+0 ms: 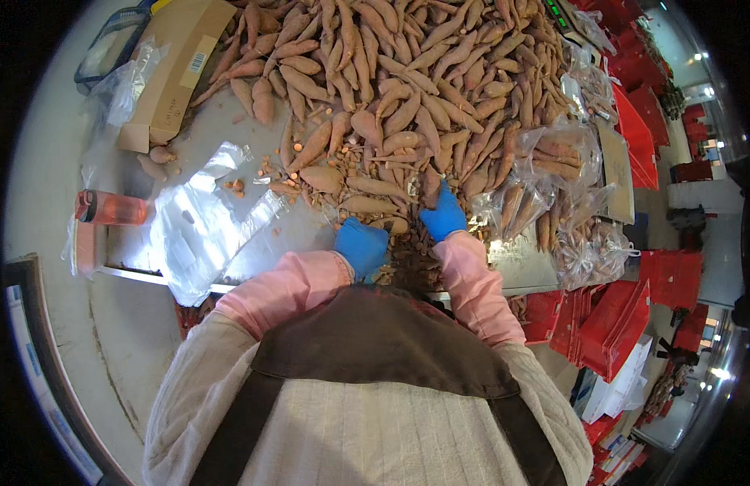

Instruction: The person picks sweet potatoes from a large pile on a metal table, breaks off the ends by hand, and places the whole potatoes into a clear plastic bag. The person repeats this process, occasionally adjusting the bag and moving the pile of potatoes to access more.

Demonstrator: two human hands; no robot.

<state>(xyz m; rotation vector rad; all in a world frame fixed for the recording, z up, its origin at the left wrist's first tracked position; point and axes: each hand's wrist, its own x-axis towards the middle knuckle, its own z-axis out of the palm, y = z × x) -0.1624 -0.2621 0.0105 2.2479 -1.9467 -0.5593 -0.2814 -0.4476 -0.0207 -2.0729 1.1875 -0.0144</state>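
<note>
My right hand [445,215], in a blue glove, grips the near end of a sweet potato [431,186] pointing away from me. My left hand [361,246], gloved in the same blue, is curled low by the table's near edge; whether it holds anything is hidden. Just beyond it lie a loose sweet potato [367,205] and cut ends [349,157] among trimmings. Between my wrists spreads a dark heap of scraps [411,255]. A large pile of sweet potatoes [399,67] covers the far part of the metal table [223,115].
Clear plastic bags [192,225] lie flat at left, near a red bottle [112,207] and a cardboard box [175,73]. Filled bags of sweet potatoes [557,158] crowd the right side. A scale with a lit display [557,13] stands far right; red crates [612,328] sit beyond the table.
</note>
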